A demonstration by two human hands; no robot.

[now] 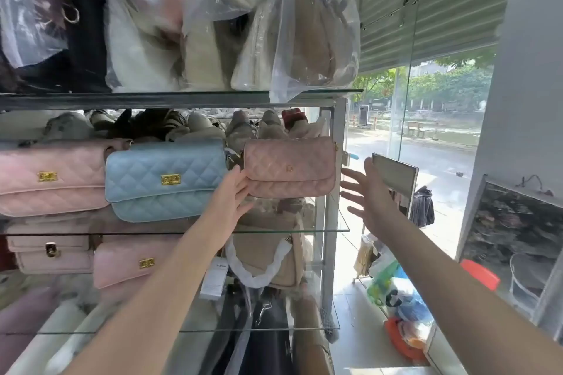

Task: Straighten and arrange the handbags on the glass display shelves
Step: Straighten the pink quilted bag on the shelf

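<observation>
A dusty-pink quilted handbag (289,166) stands at the right end of the middle glass shelf (329,230). My left hand (236,195) touches its lower left corner with straight fingers. My right hand (370,192) hovers open just right of the bag, fingers spread, not touching it. A light-blue quilted bag (166,179) with a gold clasp sits to the left, then a pale pink quilted bag (51,179). Below the shelf are a cream bag (48,250), a pink bag (134,262) and a beige bag (268,256) with a wrapped handle.
The top glass shelf (182,97) carries bags in clear plastic (313,33). A metal frame post (333,192) stands at the shelves' right end. A grey board (394,175) is behind my right hand. Filled plastic bags (399,307) lie on the floor by the glass shopfront.
</observation>
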